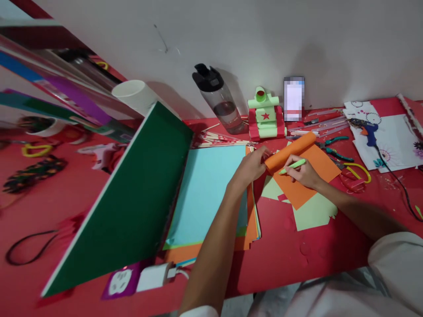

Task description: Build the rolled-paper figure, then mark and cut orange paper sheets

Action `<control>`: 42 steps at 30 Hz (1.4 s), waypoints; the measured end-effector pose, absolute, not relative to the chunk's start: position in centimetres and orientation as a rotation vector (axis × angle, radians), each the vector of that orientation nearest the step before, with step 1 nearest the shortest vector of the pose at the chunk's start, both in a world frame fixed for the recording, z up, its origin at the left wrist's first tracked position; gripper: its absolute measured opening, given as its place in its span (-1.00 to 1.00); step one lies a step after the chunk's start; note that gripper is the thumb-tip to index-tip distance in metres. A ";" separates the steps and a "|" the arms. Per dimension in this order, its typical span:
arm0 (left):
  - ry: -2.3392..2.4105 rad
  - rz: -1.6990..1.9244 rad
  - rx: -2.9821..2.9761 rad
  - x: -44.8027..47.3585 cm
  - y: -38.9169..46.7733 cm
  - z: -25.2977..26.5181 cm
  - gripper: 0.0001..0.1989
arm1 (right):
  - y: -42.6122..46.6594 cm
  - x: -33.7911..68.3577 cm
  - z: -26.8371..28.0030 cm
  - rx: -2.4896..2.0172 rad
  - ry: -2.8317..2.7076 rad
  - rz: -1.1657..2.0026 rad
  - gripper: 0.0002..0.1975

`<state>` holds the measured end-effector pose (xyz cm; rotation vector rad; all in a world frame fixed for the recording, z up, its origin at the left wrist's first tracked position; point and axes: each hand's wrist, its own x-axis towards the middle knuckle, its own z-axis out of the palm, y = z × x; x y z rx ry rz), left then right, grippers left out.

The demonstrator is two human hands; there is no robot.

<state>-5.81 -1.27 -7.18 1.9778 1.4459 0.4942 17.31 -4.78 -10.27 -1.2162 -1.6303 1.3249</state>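
An orange paper sheet [306, 187] lies in front of me, its far edge curled into a roll [291, 152]. My left hand [253, 165] is at the left end of the roll, fingers bent against it; the fingertips are partly hidden. In my right hand [302, 173] is a light green pen [295, 164], pinched with its tip down at the orange sheet just below the roll. Pale green paper pieces [312, 215] stick out from under the orange sheet. Beyond the roll stands a green and red model made of paper tubes [266, 115], with a red star on it.
Left of my forearm is a stack of coloured paper with a light blue sheet [211, 189] on top, beside a green board [132, 198] standing at a slant. A bottle [224, 103], phone [294, 99], pliers [339, 154], scissors [358, 172] and blue glue gun [368, 132] surround the work area.
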 end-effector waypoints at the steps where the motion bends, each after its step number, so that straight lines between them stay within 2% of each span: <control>1: 1.476 0.551 1.984 -5.8 -1.3 -6.9 -0.59 | -4.7 17.4 -10.3 -1.211 -1.634 1.333 -0.82; 9: 1.540 0.877 1.828 -7.1 0.0 -7.4 -0.72 | -4.7 17.4 -10.2 -1.156 -1.566 1.311 -0.77; 13: 1.401 1.031 1.477 -8.3 0.3 -6.7 -0.72 | -3.0 19.2 -7.7 -1.133 -1.540 0.793 -0.72; 15: 1.379 1.093 1.353 -8.8 0.2 -5.9 -0.69 | -1.7 20.8 -6.3 -1.165 -1.626 0.475 -0.76; 17: 1.369 1.145 1.243 -9.2 -0.1 -5.1 -0.66 | -0.5 22.6 -5.1 -1.189 -1.669 0.327 -0.83; 20: 1.348 1.175 1.107 -9.7 -0.4 -4.4 -0.62 | 0.9 24.8 -4.0 -1.279 -1.746 0.385 -0.73; 23: 1.343 1.067 1.116 -10.5 -0.6 -4.1 -0.58 | 1.5 26.3 -3.3 -1.322 -1.901 0.591 -0.77; 28: 1.324 0.758 1.355 -11.6 -0.8 -4.0 -0.51 | 1.5 27.5 -2.2 -1.301 -2.156 0.879 -0.70; 34: 1.203 0.549 1.517 -10.2 -0.6 -5.3 -0.53 | 1.8 27.8 -2.7 -1.259 -2.343 1.008 -0.75; 38: 1.206 0.484 1.565 -9.7 -0.4 -6.4 -0.60 | 1.8 27.6 -3.2 -1.200 -2.398 0.975 -0.78; 42: 1.266 0.452 1.590 -11.0 0.0 -6.8 -0.64 | 1.5 26.6 -3.0 -1.259 -2.233 0.679 -0.88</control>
